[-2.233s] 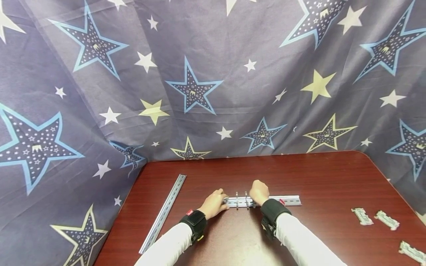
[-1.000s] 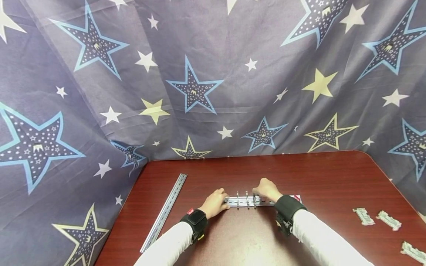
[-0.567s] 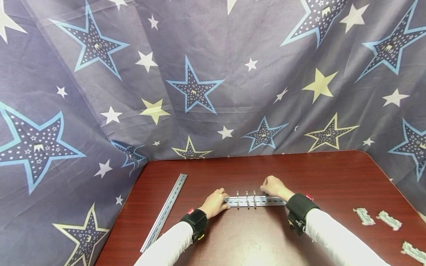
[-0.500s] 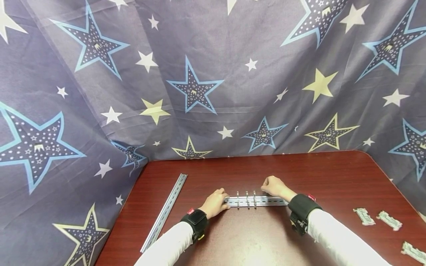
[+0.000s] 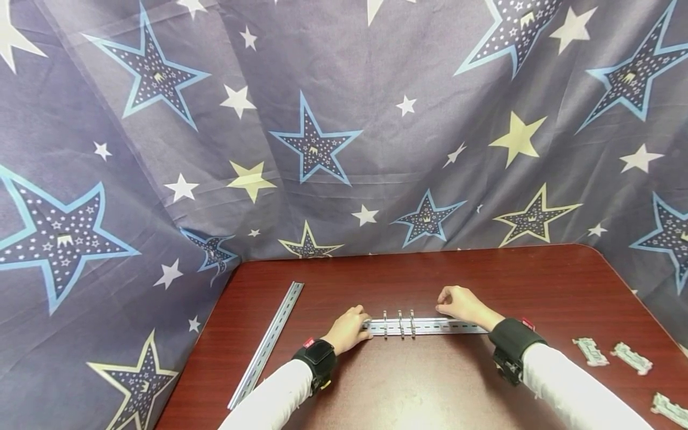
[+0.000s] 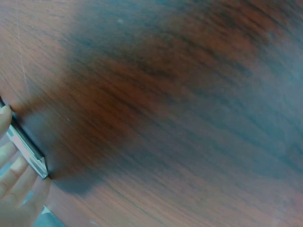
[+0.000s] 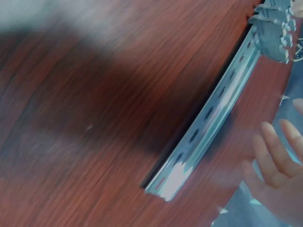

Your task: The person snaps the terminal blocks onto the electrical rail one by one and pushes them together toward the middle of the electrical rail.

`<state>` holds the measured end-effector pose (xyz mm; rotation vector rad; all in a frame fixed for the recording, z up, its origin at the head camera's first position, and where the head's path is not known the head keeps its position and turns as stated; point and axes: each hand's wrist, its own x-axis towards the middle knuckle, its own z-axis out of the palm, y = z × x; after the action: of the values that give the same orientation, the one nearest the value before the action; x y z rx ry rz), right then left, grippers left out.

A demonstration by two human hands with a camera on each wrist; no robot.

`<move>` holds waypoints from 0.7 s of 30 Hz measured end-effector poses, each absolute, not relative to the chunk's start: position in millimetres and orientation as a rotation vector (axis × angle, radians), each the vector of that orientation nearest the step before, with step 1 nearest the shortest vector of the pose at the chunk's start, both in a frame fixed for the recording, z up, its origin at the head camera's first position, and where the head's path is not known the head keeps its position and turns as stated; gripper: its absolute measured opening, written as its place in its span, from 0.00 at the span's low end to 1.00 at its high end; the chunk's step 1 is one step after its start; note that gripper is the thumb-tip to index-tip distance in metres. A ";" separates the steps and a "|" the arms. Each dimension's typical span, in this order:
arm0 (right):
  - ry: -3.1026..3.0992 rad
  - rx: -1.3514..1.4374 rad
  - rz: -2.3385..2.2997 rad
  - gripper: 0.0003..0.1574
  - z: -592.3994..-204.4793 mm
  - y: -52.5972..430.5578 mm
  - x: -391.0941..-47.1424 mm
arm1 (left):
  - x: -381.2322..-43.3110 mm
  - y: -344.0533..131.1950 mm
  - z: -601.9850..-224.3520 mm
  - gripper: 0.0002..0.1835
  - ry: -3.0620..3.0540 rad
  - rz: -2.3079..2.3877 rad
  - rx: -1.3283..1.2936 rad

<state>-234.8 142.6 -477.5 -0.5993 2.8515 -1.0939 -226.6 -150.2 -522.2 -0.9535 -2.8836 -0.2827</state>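
Observation:
A slotted metal DIN rail (image 5: 441,326) lies crosswise on the table. Three thin terminal blocks (image 5: 400,323) stand side by side on it, left of its middle. My left hand (image 5: 346,330) grips the rail's left end, thumb on the near side and fingers on the far side; the left wrist view also has this rail end (image 6: 29,153) between them. Over the rail's right part is my right hand (image 5: 465,307), holding nothing. In the right wrist view its fingers (image 7: 270,146) are spread and relaxed, apart from the rail (image 7: 208,116) and the blocks (image 7: 272,38).
A second, longer DIN rail (image 5: 267,343) lies slanted on the left side of the brown table (image 5: 344,275). Several loose terminal blocks lie at the right, among them one block (image 5: 590,352) nearest the rail. A star-patterned cloth (image 5: 333,197) hangs behind the table.
My right hand has let go of the third terminal block and drawn away to the right along the rail. The block stays upright beside the other two. My left hand keeps its place.

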 end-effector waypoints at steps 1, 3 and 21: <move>2.843 -0.610 -1.107 0.09 -479.8 145.5 -235.1 | -226.5 -150.1 -522.1 0.17 -2.885 -0.282 -0.951; 2.824 -0.660 -1.151 0.11 -485.0 152.0 -236.1 | -226.7 -150.2 -522.6 0.17 -2.886 -0.281 -0.949; 2.925 -0.652 -0.979 0.13 -498.0 178.8 -223.3 | -226.0 -151.1 -523.0 0.17 -2.900 -0.302 -0.938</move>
<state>-223.3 178.8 -498.0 -0.6519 2.9246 -0.9787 -226.0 -151.1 -523.0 -0.9385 -2.9004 -0.3021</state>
